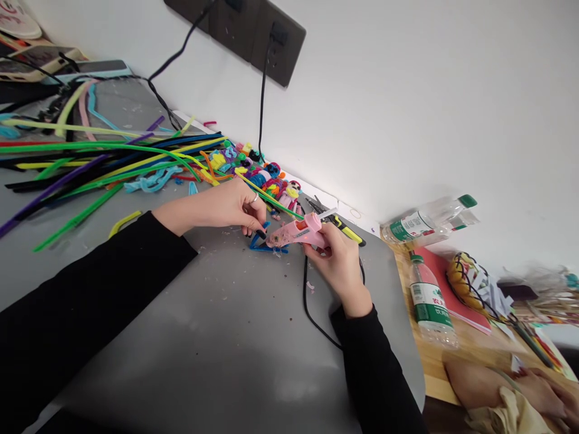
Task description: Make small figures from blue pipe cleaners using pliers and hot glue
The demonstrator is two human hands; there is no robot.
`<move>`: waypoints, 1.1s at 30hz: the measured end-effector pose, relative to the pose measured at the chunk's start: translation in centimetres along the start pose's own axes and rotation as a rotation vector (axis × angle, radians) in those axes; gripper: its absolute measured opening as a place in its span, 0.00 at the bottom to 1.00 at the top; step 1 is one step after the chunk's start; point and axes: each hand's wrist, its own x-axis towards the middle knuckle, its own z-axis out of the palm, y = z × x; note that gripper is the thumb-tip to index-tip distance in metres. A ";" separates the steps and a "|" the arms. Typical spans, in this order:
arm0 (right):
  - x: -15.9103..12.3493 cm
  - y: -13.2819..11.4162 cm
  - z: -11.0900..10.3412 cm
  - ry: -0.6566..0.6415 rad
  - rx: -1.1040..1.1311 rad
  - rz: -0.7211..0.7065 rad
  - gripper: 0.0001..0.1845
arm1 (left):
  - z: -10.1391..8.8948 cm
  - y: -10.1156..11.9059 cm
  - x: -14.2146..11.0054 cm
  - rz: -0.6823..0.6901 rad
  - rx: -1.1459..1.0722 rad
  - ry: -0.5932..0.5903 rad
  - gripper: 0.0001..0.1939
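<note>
My right hand (337,256) is wrapped round a pink hot glue gun (296,232), with a clear glue stick (327,213) poking out of its back end. The gun's nozzle points left, close to my left fingertips. In a pinch, my left hand (242,211) holds a piece of blue pipe cleaner (260,244), bent at an angle. Part of this piece lies under the nozzle, low over the grey table (235,337). My fingers and the nozzle hide where the two meet.
Loose colourful pipe cleaners (99,163) spread over the left side. Small pipe-cleaner figures (271,178) line the wall, near yellow-black pliers (346,231). A black cord (312,313) loops by my right wrist. Water bottles (429,298) and another person's arm (488,383) are at right.
</note>
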 end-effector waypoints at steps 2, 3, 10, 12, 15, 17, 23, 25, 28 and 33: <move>0.0 0.0 -0.1 -0.002 -0.006 -0.002 0.07 | 0.0 0.0 0.0 0.005 0.005 0.002 0.05; 0.0 0.1 -0.1 -0.003 -0.010 -0.002 0.07 | 0.0 0.0 0.0 0.007 0.006 0.004 0.05; -0.1 0.3 -0.2 0.014 -0.039 -0.024 0.06 | 0.0 0.1 0.0 0.004 0.019 0.005 0.06; -0.1 0.4 -0.2 0.018 -0.046 -0.028 0.06 | 0.0 0.2 -0.1 0.005 0.028 0.008 0.06; -0.1 0.6 -0.4 0.024 -0.052 -0.037 0.04 | 0.0 0.2 -0.1 0.000 0.043 0.014 0.07; -0.1 0.7 -0.4 0.032 -0.054 -0.042 0.04 | 0.1 0.3 -0.2 -0.002 0.049 0.017 0.07; -0.1 0.8 -0.5 0.032 -0.042 -0.039 0.07 | 0.1 0.3 -0.2 -0.002 0.052 0.017 0.07; -0.1 0.9 -0.5 0.029 -0.040 -0.040 0.07 | 0.0 0.2 -0.1 0.000 0.044 0.015 0.07; -0.1 1.0 -0.6 0.031 -0.038 -0.048 0.07 | 0.0 0.2 -0.1 -0.001 0.045 0.013 0.08; -0.1 1.1 -0.7 0.034 -0.031 -0.054 0.08 | 0.0 0.4 -0.2 -0.009 0.054 0.024 0.08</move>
